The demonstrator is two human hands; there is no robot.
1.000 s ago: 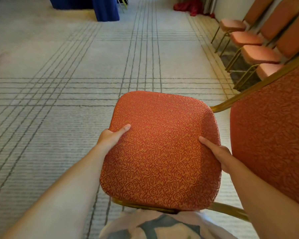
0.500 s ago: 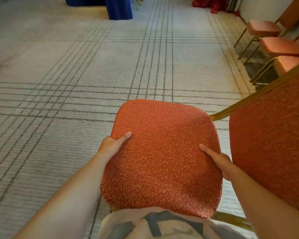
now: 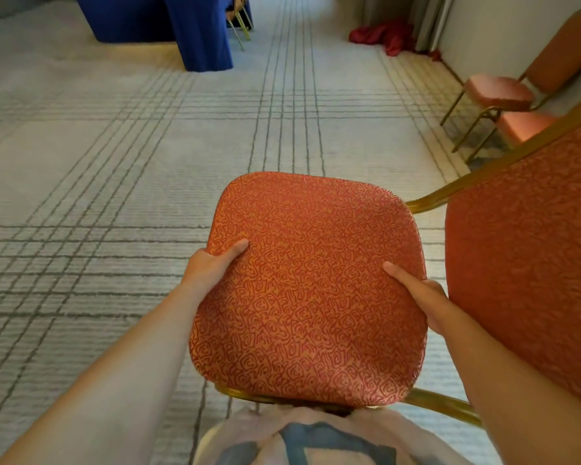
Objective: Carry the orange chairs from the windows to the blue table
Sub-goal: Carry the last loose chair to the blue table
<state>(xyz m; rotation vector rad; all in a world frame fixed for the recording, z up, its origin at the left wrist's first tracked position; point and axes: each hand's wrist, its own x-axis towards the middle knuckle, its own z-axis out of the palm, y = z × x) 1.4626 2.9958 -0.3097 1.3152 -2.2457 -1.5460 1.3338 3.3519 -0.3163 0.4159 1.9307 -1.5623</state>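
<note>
**A:** How far along was the job at that moment?

**B:** Mid-carry, by my reading. A long run of striped carpet [image 3: 114, 162] lay between the person and the blue-draped surface [image 3: 195, 31]. That surface stood far ahead, so most of the walk to it was left.

**A:** And the chair being moved?

**B:** The orange chair [image 3: 309, 283] was well apart from the blue-draped surface and held close against the person's front. Its seat was tipped up toward the camera. It looked lifted clear of the floor, though its feet were out of view. Its padded back [image 3: 530, 263] stuck out on the side away from the surface.

**A:** Had any been delivered already?

**B:** Thin gold legs [image 3: 239, 21] showed just beside the surface, at its far edge. I couldn't tell whether they belonged to an orange chair brought over. At least two more orange chairs [image 3: 497, 92] stood along the wall, well apart from the surface, so those were waiting to be fetched.

**A:** What about the grip?

**B:** The left hand [image 3: 212, 266] gripped the seat edge nearer the surface, and the right hand [image 3: 423, 297] gripped the edge farther from it. Each thumb [image 3: 233, 250] lay flat on top of the upholstery. The fingers were tucked under the seat and hidden, but both hands were plainly clamped on the chair and not spread loose.
</note>
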